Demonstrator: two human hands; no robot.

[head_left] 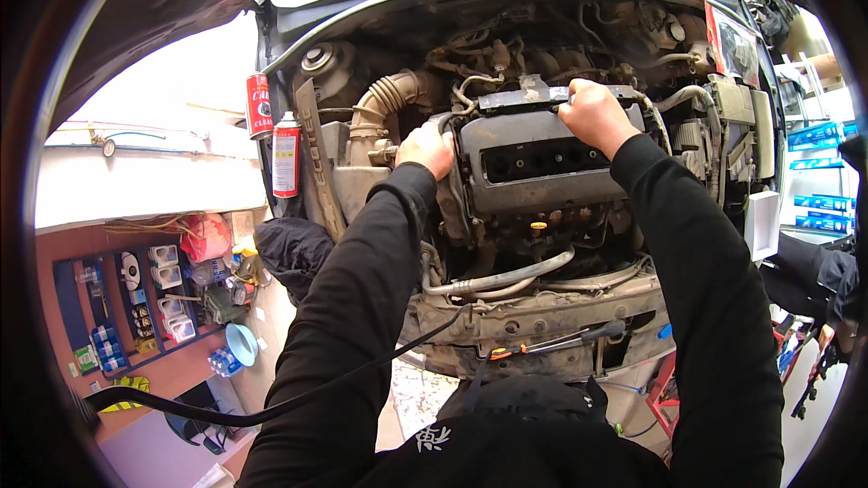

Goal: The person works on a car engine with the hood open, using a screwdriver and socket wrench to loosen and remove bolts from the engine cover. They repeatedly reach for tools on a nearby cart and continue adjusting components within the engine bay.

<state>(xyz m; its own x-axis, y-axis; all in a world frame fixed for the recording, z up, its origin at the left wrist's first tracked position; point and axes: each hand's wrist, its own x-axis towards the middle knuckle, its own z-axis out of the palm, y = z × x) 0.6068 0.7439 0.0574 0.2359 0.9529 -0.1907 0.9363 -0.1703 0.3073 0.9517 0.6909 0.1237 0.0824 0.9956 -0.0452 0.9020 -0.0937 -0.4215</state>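
Observation:
My right hand [595,117] is closed in a fist at the rear right edge of the dark engine cover [533,194]. What its fingers grip is hidden beneath them. At the engine's left end, my left hand [427,149] curls its fingers by a black hose and wiring [459,172]; I cannot make out what is in them. Between the hands, the cover has a long recess [547,161] with several round holes. Behind it runs a dark rail with a grey metal bracket [535,90]. A ribbed intake hose [389,101] lies just beyond my left hand.
Two red-and-white spray cans [286,158] stand on the car's left edge. Pliers with orange handles [533,346] lie on the front crossmember. A black cable [298,407] crosses under my left forearm. A white box [762,224] sits at right; shelves [136,307] stand left.

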